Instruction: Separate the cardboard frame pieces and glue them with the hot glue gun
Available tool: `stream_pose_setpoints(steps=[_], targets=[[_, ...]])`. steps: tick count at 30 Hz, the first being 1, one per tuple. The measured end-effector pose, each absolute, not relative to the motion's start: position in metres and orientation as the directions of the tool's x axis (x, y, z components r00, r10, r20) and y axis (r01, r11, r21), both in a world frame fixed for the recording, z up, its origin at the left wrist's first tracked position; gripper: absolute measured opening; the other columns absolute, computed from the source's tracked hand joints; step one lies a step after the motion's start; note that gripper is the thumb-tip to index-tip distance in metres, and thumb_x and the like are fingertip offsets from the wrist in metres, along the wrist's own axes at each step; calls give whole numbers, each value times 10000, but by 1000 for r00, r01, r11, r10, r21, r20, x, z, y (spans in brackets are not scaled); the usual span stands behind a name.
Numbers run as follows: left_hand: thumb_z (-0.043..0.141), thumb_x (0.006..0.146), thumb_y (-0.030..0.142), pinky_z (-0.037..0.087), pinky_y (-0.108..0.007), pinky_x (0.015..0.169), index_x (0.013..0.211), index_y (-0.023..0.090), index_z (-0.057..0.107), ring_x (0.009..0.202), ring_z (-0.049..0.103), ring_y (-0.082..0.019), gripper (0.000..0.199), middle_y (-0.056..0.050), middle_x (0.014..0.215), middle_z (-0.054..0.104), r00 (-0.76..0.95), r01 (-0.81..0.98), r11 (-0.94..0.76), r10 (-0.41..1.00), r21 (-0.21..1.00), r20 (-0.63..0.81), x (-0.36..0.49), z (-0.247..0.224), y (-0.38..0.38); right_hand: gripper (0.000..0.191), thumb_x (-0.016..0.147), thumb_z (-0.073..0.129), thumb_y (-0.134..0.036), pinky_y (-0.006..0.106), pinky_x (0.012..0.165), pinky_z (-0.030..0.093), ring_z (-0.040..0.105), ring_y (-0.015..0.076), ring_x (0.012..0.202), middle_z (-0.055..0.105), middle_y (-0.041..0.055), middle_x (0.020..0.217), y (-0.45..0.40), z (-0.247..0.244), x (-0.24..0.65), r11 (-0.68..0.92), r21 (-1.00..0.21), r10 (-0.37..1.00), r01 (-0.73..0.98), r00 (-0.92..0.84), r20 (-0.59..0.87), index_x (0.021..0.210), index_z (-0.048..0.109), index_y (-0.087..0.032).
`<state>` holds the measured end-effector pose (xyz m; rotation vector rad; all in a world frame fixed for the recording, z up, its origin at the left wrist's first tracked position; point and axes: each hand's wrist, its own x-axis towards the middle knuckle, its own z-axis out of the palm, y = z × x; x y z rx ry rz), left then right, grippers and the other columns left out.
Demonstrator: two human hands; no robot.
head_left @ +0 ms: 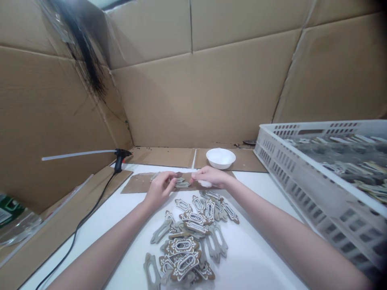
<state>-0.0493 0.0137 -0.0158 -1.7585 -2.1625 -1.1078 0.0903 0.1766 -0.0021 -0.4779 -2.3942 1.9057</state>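
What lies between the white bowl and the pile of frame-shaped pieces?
The head view shows the right hand, a small white thing by it, and a brown cardboard strip.

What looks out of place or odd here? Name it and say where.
A dark, frayed bundle of strands dangles at the upper left, against the cardboard wall, looking loose and untidy. The frame-shaped pieces lie jumbled and overlapping on the white table, some white-patterned side up, others plain grey.

Creased brown cardboard walls stand behind and left of a smooth white surface, under pale, even light.
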Motion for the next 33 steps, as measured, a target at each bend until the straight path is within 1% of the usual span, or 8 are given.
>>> stream_pose_setpoints(steps=[5, 9, 13, 17, 23, 27, 30, 33], targets=[[359, 843, 266, 399, -263, 795, 1057, 175, 533, 911, 522, -160, 291, -68, 1009, 591, -157, 885, -108, 847, 454, 509, -35, -18, 15, 274, 713, 574, -384, 202, 409, 199, 276, 43, 411, 423, -49, 439, 167, 1, 90, 328, -924, 155, 196, -976, -152, 754, 695, -142], [388, 830, 255, 410, -244, 709, 973, 177, 575, 801, 531, -145, 248, -50, 869, 603, -140, 868, -139, 852, 476, 504, -27, -18, 16, 254, 728, 551, -356, 199, 396, 174, 231, 36, 394, 351, -72, 420, 157, 9, 92, 510, -844, 90, 166, -986, -140, 782, 696, -155], [446, 789, 268, 395, -231, 612, 840, 176, 602, 670, 513, -130, 188, -28, 773, 606, -247, 827, -72, 844, 558, 475, -22, -15, 17, 266, 737, 526, -355, 205, 396, 173, 233, 40, 402, 337, -68, 428, 152, 14, 93, 608, -779, 112, 150, -988, -103, 764, 688, -146], [434, 785, 297, 389, -237, 619, 797, 156, 574, 673, 513, -138, 199, -31, 757, 601, -362, 763, -4, 825, 646, 434, -23, -17, 19, 259, 717, 542, -358, 213, 397, 178, 247, 47, 409, 345, -58, 428, 156, 12, 91, 588, -797, 179, 140, -983, -40, 646, 652, -134], [431, 784, 316, 352, -220, 581, 741, 160, 525, 608, 477, -120, 187, -5, 680, 556, -375, 747, 2, 828, 665, 418, -28, -23, 22, 171, 724, 537, -299, 190, 406, 259, 347, 50, 423, 472, -34, 515, 157, 9, 87, 515, -850, 281, 114, -959, 42, 770, 588, -143], [450, 770, 345, 317, -208, 537, 674, 157, 495, 554, 428, -102, 216, 18, 604, 502, -365, 744, 13, 845, 668, 391, -31, -23, 21, 142, 699, 566, -287, 189, 405, 279, 388, 56, 428, 493, -24, 518, 158, 5, 86, 451, -882, 313, 138, -950, 12, 732, 560, -149], [457, 764, 374, 327, -207, 536, 661, 152, 516, 552, 432, -99, 251, 18, 587, 496, -278, 689, -9, 920, 724, 276, -40, -20, 21, 151, 679, 588, -294, 202, 418, 296, 411, 66, 453, 513, -3, 546, 164, 0, 86, 389, -903, 347, 182, -937, -39, 675, 556, -146], [492, 736, 371, 352, -215, 556, 738, 158, 592, 585, 466, -109, 236, -4, 645, 547, -86, 632, 12, 995, 775, 55, -52, -13, 19, 161, 669, 599, -291, 213, 415, 283, 380, 64, 444, 480, -11, 514, 171, -4, 86, 324, -918, 372, 231, -923, -101, 611, 547, -150]])
